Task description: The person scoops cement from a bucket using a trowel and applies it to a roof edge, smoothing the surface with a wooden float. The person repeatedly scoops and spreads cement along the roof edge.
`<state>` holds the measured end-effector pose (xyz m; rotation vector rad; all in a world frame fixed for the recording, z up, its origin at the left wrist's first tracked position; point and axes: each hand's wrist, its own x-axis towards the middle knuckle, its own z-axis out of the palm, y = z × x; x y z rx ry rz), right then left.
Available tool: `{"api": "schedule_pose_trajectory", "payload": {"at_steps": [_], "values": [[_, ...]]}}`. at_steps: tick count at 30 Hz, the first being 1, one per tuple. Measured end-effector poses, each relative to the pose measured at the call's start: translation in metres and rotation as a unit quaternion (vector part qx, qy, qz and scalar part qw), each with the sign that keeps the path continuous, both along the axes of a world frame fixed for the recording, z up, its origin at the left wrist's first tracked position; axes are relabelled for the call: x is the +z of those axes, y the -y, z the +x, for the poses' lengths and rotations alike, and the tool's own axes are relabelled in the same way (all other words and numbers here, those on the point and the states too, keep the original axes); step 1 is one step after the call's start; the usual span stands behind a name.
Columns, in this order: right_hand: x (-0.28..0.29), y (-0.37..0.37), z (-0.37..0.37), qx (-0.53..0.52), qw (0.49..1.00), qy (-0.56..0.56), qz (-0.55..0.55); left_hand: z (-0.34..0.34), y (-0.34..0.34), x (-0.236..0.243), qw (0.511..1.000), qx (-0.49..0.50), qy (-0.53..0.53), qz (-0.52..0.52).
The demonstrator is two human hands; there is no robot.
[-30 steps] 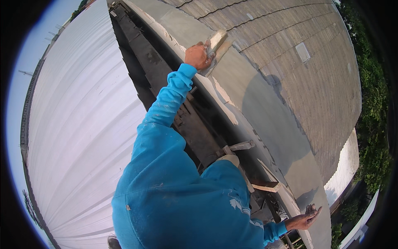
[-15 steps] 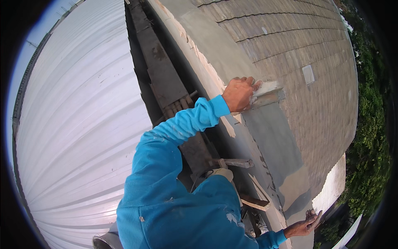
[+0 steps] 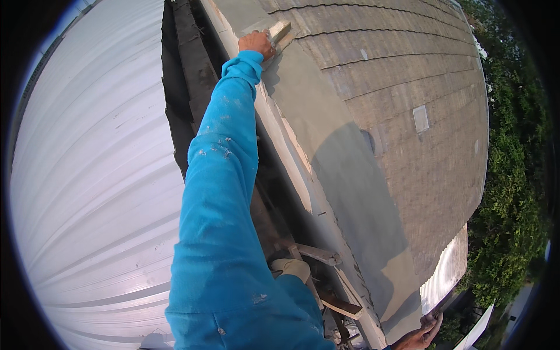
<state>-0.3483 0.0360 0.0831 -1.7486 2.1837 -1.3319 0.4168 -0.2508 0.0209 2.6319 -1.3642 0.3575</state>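
Note:
My left hand (image 3: 255, 44) is stretched far ahead in a blue, paint-spotted sleeve. Its fingers wrap round a pale plastering float (image 3: 280, 31), a straight-edged tool that lies on the smooth grey mortar strip (image 3: 312, 96). That strip runs down the edge of the tiled roof (image 3: 385, 76), and my shadow falls across it. At the lower right, beside the bottom end of the strip, my right hand (image 3: 419, 337) has its fingers stretched out. I see nothing in it, though the frame edge cuts off part of the hand.
White corrugated metal roofing (image 3: 93, 175) fills the left side. Between it and the mortar edge runs a dark, deep gap (image 3: 271, 186) with boards in it. Short wooden pieces (image 3: 318, 255) jut out near a beige rounded thing (image 3: 291, 268). Trees (image 3: 501, 192) stand beyond the right edge.
My left hand has slid the float ahead and to the left, up along the mortar strip, and the arm has straightened. The right hand sits lower in the picture.

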Motion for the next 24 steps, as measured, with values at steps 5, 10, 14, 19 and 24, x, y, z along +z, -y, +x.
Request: {"api": "schedule_pose_trajectory", "payload": {"at_steps": [5,10,14,19,24], "values": [[0.009,-0.002,0.005,0.009,0.998,-0.056,0.014,0.050,0.028,-0.003,0.994,0.107,-0.007,-0.012],[0.022,-0.023,-0.006,-0.005,0.986,-0.138,0.093,0.082,0.050,-0.005,0.983,0.179,-0.043,-0.020],[0.041,-0.040,-0.026,-0.020,0.953,-0.256,0.161,0.113,0.061,-0.018,0.966,0.245,-0.025,-0.083],[0.016,-0.078,-0.094,-0.064,0.934,-0.337,0.101,0.114,0.056,-0.020,0.984,0.173,-0.004,-0.045],[-0.013,-0.105,-0.145,-0.086,0.918,-0.381,0.070,0.098,0.033,-0.011,0.995,0.096,0.032,0.012]]}}
